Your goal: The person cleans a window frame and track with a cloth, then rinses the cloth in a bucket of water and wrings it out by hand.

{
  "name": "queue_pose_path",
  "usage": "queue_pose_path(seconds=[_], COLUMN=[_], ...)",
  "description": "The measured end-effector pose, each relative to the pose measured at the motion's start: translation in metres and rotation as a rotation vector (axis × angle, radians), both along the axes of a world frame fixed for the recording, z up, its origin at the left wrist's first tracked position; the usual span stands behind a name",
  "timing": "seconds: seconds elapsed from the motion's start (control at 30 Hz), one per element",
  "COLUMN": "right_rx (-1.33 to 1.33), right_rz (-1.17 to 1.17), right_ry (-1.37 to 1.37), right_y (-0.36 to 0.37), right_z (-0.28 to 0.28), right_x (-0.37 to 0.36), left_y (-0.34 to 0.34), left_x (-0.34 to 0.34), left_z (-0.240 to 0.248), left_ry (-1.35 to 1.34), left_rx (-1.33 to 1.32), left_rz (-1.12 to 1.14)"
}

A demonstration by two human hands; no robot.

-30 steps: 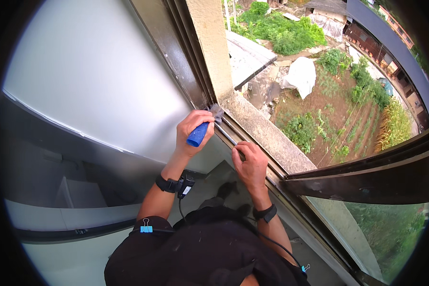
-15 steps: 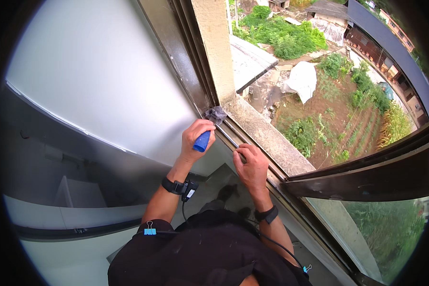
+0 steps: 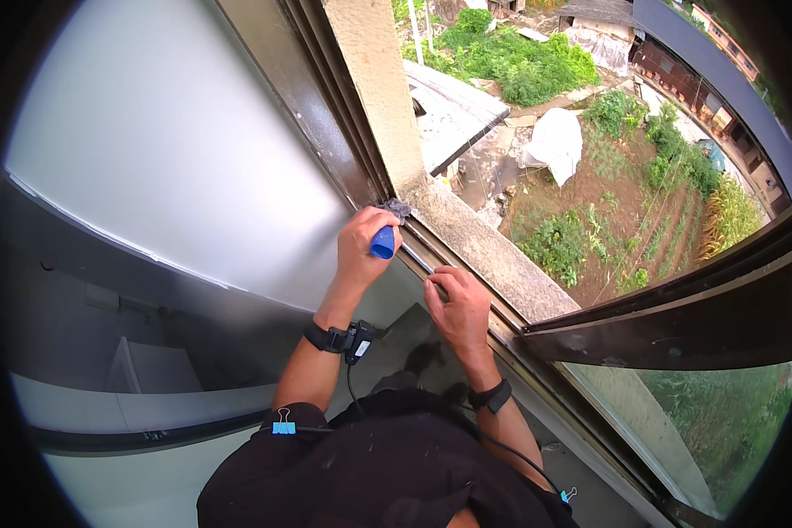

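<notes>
My left hand (image 3: 367, 249) is closed round a blue handle (image 3: 383, 242) whose hollow end points toward me. A crumpled grey wad (image 3: 397, 209), like a rag or soft brush head, sits just beyond my knuckles in the corner of the window frame. Whether it is joined to the handle is hidden by my fingers. My right hand (image 3: 463, 312) lies lower along the brown metal window track (image 3: 420, 255), its fingers hooked over the rail and the thumb on the near side.
A pale frosted pane (image 3: 176, 141) fills the left. Past the track runs a rough concrete sill (image 3: 493, 251), with a drop to a garden plot (image 3: 581, 220) outside. An opened window sash (image 3: 669, 330) juts out at right. A cable (image 3: 515, 453) runs along my right arm.
My left hand has shifted slightly up the track toward the frame corner, and the blue handle has tilted. My right hand stays at nearly the same place on the rail. The view has moved a little.
</notes>
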State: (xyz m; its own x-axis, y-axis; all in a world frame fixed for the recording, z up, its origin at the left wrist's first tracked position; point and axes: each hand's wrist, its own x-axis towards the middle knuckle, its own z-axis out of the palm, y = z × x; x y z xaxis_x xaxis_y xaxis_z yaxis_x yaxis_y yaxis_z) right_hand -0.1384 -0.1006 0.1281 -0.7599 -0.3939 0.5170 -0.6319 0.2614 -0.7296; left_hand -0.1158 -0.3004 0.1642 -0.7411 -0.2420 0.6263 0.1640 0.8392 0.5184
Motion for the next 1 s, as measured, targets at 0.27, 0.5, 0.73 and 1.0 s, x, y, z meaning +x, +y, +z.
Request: queue_pose_path(seconds=[0.27, 0.5, 0.73, 1.0], right_rx=[0.034, 0.053, -0.046, -0.031], right_rz=[-0.014, -0.010, 0.009, -0.026], right_ry=[0.018, 0.056, -0.014, -0.056], right_y=[-0.003, 0.002, 0.006, 0.005], right_z=[0.004, -0.001, -0.006, -0.001], right_x=[0.004, 0.003, 0.005, 0.003], left_y=[0.001, 0.019, -0.012, -0.018], left_x=[-0.012, -0.002, -0.018, -0.058], left_z=[-0.005, 0.002, -0.005, 0.016], left_ry=[-0.001, -0.134, -0.082, -0.494], left_rx=[0.075, 0.208, -0.254, -0.006], left_rz=[0.115, -0.106, -0.098, 0.226])
